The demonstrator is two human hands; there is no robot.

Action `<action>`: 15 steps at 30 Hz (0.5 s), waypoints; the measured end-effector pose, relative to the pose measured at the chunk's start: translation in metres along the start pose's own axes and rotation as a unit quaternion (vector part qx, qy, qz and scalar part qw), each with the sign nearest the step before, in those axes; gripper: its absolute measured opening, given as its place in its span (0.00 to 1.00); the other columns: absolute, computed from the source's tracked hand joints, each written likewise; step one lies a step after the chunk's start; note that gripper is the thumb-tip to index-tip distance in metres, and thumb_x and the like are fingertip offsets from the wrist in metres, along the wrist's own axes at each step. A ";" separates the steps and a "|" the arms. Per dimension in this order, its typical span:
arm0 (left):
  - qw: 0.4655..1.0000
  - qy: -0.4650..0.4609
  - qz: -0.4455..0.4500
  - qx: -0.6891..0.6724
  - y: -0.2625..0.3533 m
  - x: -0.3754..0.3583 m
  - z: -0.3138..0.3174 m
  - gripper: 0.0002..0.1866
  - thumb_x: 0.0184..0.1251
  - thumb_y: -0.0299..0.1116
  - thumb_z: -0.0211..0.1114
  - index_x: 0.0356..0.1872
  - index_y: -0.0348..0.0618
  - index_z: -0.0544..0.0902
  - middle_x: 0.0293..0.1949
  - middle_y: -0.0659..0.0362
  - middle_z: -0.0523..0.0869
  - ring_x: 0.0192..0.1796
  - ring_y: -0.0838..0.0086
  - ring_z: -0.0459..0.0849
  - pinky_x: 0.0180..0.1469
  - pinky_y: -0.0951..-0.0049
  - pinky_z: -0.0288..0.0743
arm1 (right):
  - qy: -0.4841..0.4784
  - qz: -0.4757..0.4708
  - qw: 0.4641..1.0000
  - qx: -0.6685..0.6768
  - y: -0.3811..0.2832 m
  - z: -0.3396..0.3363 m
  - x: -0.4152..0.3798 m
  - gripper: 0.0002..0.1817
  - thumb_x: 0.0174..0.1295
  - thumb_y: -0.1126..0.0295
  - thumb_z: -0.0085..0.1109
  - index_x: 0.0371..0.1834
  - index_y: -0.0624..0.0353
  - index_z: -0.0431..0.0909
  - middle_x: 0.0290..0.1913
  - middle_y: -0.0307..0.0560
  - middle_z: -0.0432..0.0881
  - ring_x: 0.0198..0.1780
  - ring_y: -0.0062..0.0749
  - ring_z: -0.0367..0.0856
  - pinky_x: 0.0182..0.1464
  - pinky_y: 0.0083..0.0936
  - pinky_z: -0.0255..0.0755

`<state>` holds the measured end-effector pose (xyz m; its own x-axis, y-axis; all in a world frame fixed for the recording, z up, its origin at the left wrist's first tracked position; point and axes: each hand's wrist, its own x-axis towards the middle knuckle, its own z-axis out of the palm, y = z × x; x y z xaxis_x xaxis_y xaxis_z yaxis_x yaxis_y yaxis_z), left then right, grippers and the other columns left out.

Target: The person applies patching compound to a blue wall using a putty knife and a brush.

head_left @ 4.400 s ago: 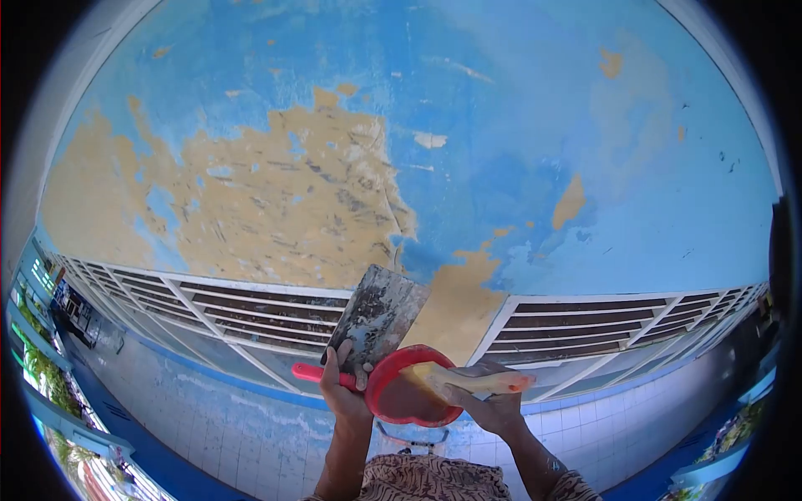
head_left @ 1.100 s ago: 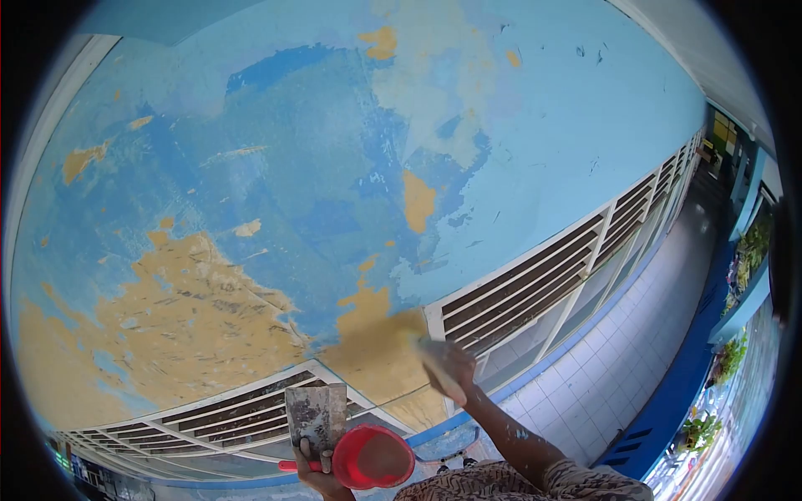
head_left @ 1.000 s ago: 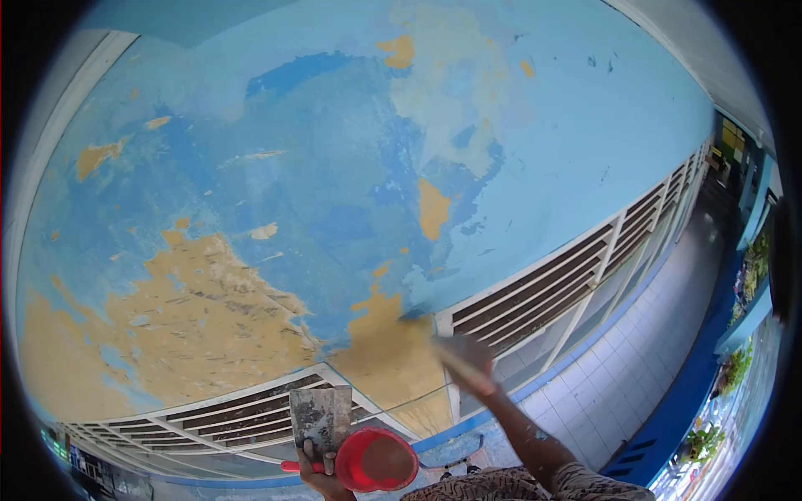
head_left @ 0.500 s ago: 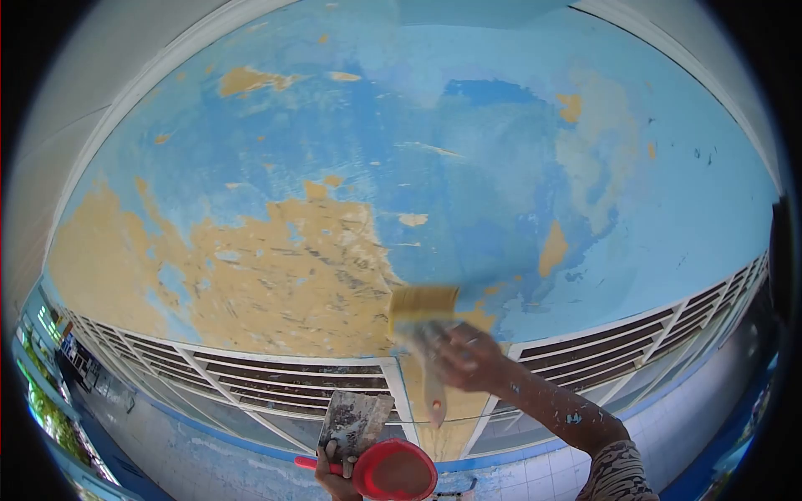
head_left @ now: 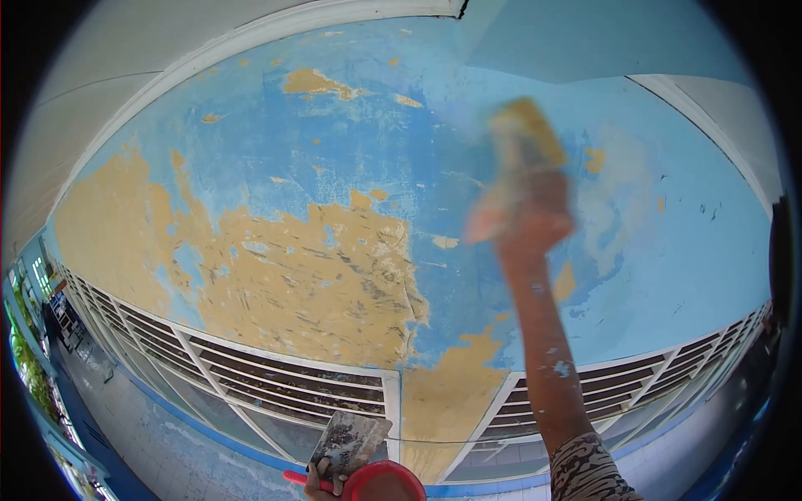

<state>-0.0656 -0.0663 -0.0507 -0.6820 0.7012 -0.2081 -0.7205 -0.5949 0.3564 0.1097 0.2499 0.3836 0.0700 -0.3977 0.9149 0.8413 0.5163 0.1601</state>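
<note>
My right hand [head_left: 535,213], smeared by motion, is raised on the upper right part of the wall. It grips a wide paintbrush [head_left: 528,129], its yellowish bristles at the blue wall [head_left: 359,150]. Low in the view, my left hand [head_left: 322,484] holds a red dipper [head_left: 349,486] by its handle side, with brownish contents inside. The same hand also has a flat, paint-stained metal scraper [head_left: 352,438] standing up beside the dipper. The dipper's lower part is cut off by the frame edge. Peeled yellow patches [head_left: 309,292] spread over the wall's left and middle.
Below the wall run white-framed louvered windows, one on the left [head_left: 276,376] and one on the right [head_left: 635,376], with a yellow pillar [head_left: 443,409] between them. A light blue beam [head_left: 601,42] and white ceiling trim [head_left: 334,17] border the top. Tiled floor shows lower down.
My right hand has swept the brush upward and to the right, from above the pillar to high on the wall. The view has tilted up; my left hand still holds the dipper and scraper.
</note>
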 end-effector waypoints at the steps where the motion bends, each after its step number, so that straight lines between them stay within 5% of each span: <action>1: 1.000 0.012 -0.002 0.022 -0.002 -0.002 0.007 0.21 0.76 0.52 0.55 0.37 0.46 0.86 0.12 0.62 0.71 0.14 0.75 0.65 0.27 0.73 0.74 | 0.036 -0.059 0.996 0.061 -0.031 0.005 0.003 0.24 0.56 0.74 0.64 0.59 0.58 0.83 0.49 0.48 0.88 0.47 0.38 0.89 0.45 0.33 0.85; 5: 0.999 -0.007 -0.017 0.049 -0.018 0.008 0.022 0.22 0.77 0.51 0.53 0.38 0.45 0.87 0.11 0.61 0.70 0.15 0.75 0.65 0.27 0.72 0.73 | -0.134 -0.156 0.924 0.322 -0.071 -0.008 0.007 0.21 0.52 0.76 0.70 0.52 0.59 0.85 0.50 0.49 0.88 0.46 0.38 0.89 0.44 0.32 0.86; 7: 0.998 -0.014 -0.020 0.050 -0.022 0.009 0.021 0.22 0.77 0.51 0.53 0.38 0.44 0.87 0.11 0.61 0.69 0.15 0.75 0.65 0.27 0.73 0.72 | -0.079 0.051 0.862 0.498 -0.049 0.012 0.011 0.18 0.50 0.79 0.72 0.47 0.59 0.86 0.47 0.49 0.89 0.45 0.39 0.89 0.44 0.28 0.85; 8: 0.998 -0.020 -0.025 0.048 -0.023 0.009 0.020 0.23 0.77 0.52 0.53 0.38 0.44 0.86 0.11 0.61 0.69 0.15 0.75 0.65 0.27 0.73 0.72 | -0.013 0.128 0.887 0.444 -0.023 0.013 0.015 0.14 0.54 0.77 0.74 0.44 0.63 0.86 0.42 0.48 0.89 0.41 0.34 0.88 0.41 0.25 0.82; 9: 0.999 -0.021 -0.030 0.036 -0.021 0.008 0.022 0.23 0.77 0.52 0.53 0.38 0.43 0.86 0.11 0.62 0.68 0.15 0.75 0.65 0.28 0.73 0.72 | -0.037 0.357 0.810 0.463 0.008 0.005 0.018 0.13 0.58 0.75 0.74 0.44 0.68 0.85 0.40 0.47 0.88 0.37 0.25 0.85 0.39 0.22 0.80; 10: 0.999 -0.021 -0.028 0.036 -0.019 0.013 0.003 0.23 0.77 0.52 0.53 0.38 0.43 0.86 0.11 0.62 0.68 0.15 0.75 0.65 0.28 0.73 0.72 | 0.073 0.365 0.760 0.533 0.033 -0.008 0.035 0.14 0.62 0.76 0.72 0.48 0.73 0.83 0.40 0.46 0.86 0.35 0.21 0.82 0.37 0.19 0.77; 12: 0.973 -0.177 -0.090 -0.116 -0.019 0.031 -0.046 0.22 0.78 0.43 0.52 0.67 0.47 0.75 0.36 0.67 0.83 0.15 0.76 0.64 0.51 0.39 0.82 | 0.205 0.366 0.824 0.382 0.066 -0.030 0.043 0.14 0.60 0.82 0.70 0.50 0.72 0.84 0.41 0.48 0.88 0.36 0.23 0.86 0.37 0.19 0.81; 13: 0.973 -0.178 -0.087 -0.117 -0.018 0.031 -0.047 0.22 0.78 0.43 0.52 0.67 0.47 0.75 0.36 0.67 0.83 0.15 0.76 0.64 0.51 0.39 0.82 | 0.207 0.265 0.920 0.203 0.077 -0.034 0.040 0.14 0.60 0.82 0.68 0.50 0.69 0.84 0.42 0.49 0.89 0.37 0.27 0.87 0.38 0.22 0.83; 14: 0.983 -0.156 -0.059 -0.083 -0.017 0.028 -0.047 0.20 0.79 0.43 0.50 0.64 0.47 0.76 0.32 0.66 0.82 0.15 0.77 0.63 0.48 0.44 0.83 | 0.198 0.151 0.968 0.012 0.082 -0.035 0.035 0.14 0.61 0.82 0.66 0.51 0.66 0.85 0.43 0.50 0.89 0.38 0.30 0.89 0.39 0.24 0.84; 15: 0.989 -0.135 -0.031 -0.046 -0.014 0.023 -0.041 0.19 0.80 0.42 0.49 0.61 0.46 0.78 0.28 0.65 0.81 0.15 0.77 0.63 0.44 0.48 0.84 | 0.169 0.114 0.979 -0.010 0.074 -0.023 0.025 0.16 0.61 0.80 0.65 0.52 0.63 0.85 0.45 0.51 0.89 0.40 0.34 0.90 0.42 0.26 0.86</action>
<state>-0.0764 -0.0582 -0.0982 -0.5867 0.8094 0.0275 -0.7770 -0.5721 0.2627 0.1864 0.2604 0.4101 0.4282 -0.5033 0.7506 0.7932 0.6073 -0.0453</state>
